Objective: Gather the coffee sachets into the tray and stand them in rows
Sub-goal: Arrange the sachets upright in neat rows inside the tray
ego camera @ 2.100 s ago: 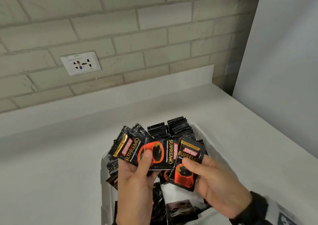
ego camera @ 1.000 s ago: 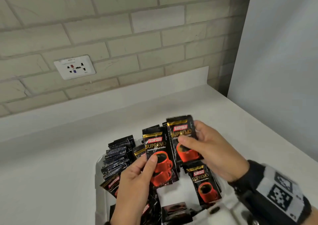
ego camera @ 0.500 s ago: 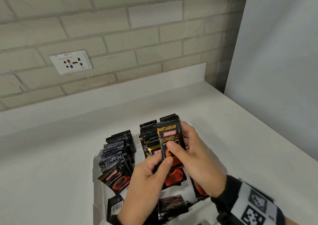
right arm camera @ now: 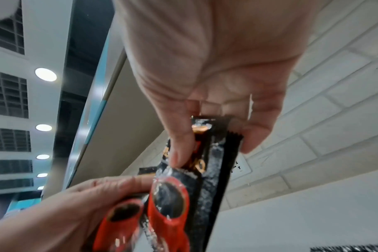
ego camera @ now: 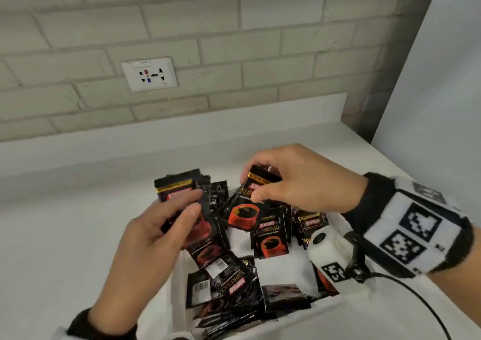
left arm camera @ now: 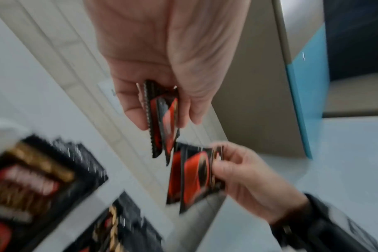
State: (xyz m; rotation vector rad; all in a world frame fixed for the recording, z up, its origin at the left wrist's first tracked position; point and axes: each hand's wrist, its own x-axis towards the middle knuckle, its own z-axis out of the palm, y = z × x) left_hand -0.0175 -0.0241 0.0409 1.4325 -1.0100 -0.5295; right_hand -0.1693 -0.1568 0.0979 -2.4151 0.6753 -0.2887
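Two hands work over the white tray [ego camera: 179, 269] on the desk: the right hand [ego camera: 299, 181] pinches one upright sachet [ego camera: 250, 201] by its top edge, long axis vertical, just beside the small bundle [ego camera: 187, 209] gripped in the left hand [ego camera: 148, 243].

Black coffee sachets [ego camera: 272, 238] printed with red cups | some upright, some lying loose | inside white tray [ego camera: 179, 285] on counter

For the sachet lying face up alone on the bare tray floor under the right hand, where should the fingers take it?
Pinch the top sealed edge of the face-up sachet, coming from above. It lies flat on the tray floor, its gold-banded top edge overlapped by the sachet the right hand holds, so that must clear first.
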